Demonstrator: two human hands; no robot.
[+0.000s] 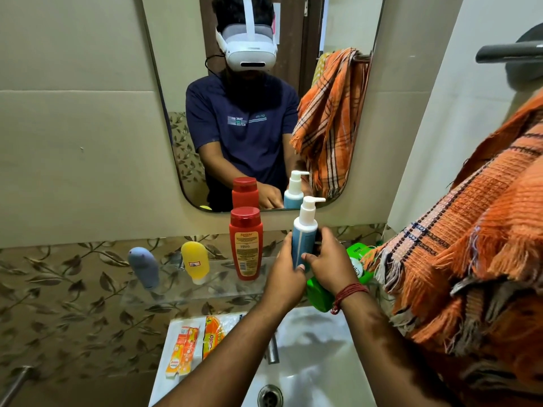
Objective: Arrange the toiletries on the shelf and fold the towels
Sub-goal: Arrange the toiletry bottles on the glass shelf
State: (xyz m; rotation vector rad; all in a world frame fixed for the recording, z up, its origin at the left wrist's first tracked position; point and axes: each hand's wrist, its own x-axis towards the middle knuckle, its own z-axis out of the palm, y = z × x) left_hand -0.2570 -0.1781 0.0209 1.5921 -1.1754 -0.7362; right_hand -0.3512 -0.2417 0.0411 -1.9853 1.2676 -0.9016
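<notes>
A blue pump bottle (304, 233) with a white pump head stands upright over the glass shelf (188, 284) under the mirror. My left hand (285, 271) grips its left side and my right hand (329, 267) wraps its right side. To its left on the shelf stand a red bottle (246, 245), a yellow squeeze tube (195, 261) and a grey-blue tube (144, 267). Green containers (360, 261) sit behind my right hand, partly hidden. An orange checked towel (482, 251) hangs at the right.
The white sink (311, 356) lies below, with a metal tap (272, 351) and drain. Toothpaste boxes (182, 351) and an orange packet (213, 333) rest on its left rim. The mirror (258, 98) shows a person and another orange towel.
</notes>
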